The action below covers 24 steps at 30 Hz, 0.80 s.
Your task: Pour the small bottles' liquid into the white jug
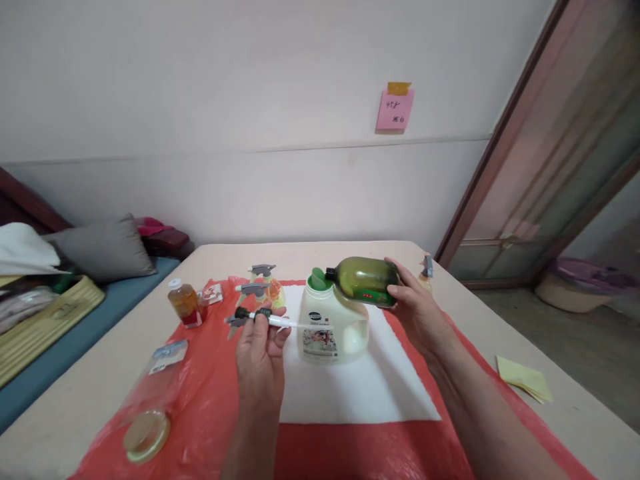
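The right hand (417, 307) wraps the base of a green bottle (365, 280), hiding that end. The bottle lies level above the white jug (330, 330), neck pointing left at the jug's green spout. Left of the jug, the left hand (260, 350) pinches a sprayer (253, 315), its tube pointing right across the jug.

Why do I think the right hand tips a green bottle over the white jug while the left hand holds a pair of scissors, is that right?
Not quite. The head view shows the left hand holding a spray trigger head with its tube, not scissors. The right hand does tip the green bottle over the white jug.
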Tool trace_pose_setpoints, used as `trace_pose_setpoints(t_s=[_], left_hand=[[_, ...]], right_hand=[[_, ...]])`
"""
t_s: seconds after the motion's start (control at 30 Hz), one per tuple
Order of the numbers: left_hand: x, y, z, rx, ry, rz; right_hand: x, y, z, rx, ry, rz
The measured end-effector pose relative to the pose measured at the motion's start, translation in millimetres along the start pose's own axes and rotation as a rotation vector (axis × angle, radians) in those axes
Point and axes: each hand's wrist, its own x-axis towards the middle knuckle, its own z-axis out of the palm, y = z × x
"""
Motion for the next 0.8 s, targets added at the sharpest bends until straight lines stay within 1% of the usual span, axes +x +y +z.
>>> trace_pose_setpoints(t_s=[0.1, 0.2, 0.3, 0.43, 0.63, 0.8], left_hand=[[1.2, 1.5, -0.3, -0.01, -0.006, 0.001], [2.8, 2.5, -0.6, -0.026, -0.01, -0.007], [4.6, 2.5, -1.3, -0.029, -0.02, -0.003], [7.4, 2.1, -2.6, -0.023, -0.022, 0.004], [8.7, 3.5, -4.4, -0.02, 0.008, -0.012], [8.8, 6.3, -5.3, -0.009, -0.013, -0.013]], right_hand=[[13.3, -12.9, -1.3, -0.171, -0.059, -0.021], [23.6, -30.2, 1.3, -0.346, -0.124, -0.095], [30.4, -48.2, 11.0, -0.475, -0.183, -0.154], [33.2, -68.3, 28.9, -0.609, -0.274, -0.173], [32.4, -85.1, 50.4, -0.833, -0.274, -0.257], [32.9, -91.7, 64.6, -0.904, -0.292, -0.288]])
